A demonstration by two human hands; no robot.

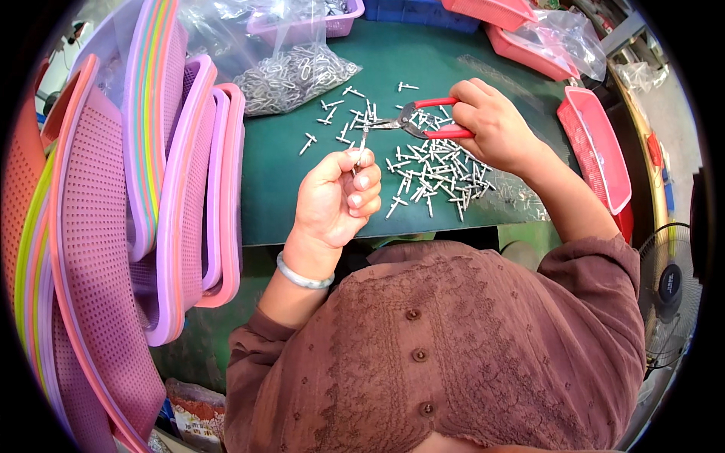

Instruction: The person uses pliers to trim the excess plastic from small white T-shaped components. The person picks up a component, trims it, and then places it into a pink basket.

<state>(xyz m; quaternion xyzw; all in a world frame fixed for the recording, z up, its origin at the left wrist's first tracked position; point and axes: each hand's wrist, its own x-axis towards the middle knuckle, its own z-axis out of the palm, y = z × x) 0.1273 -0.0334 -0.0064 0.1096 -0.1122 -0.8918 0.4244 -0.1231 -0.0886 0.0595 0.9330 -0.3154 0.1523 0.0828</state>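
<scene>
Green-topped and broad, the bench (272,189) spreads before both our hands, with nested perforated baskets (94,181), mostly purple, standing to the left of our left hand (332,196). Beyond that hand sits a clear plastic bag of metal loops (291,79); out past our right hand (495,121) lies a pink basket (619,174). Our right hand is wrapped round red-handled pliers (410,119), the handles spread apart, while our left hand is curled closed, thumb and forefinger pinching one slender metal piece (362,141) that stands roughly upright. On the near side of the pliers we have a heap of small silvery parts (442,170), with more scattered beyond our left hand. We judge the step to be setting the pliers' tip to the top of the held piece; whether they actually touch, we cannot quite tell. The next move, we think, calls for a steady left pinch, a tip well lined up, and a measured squeeze from the right, lest the thin piece twist.
</scene>
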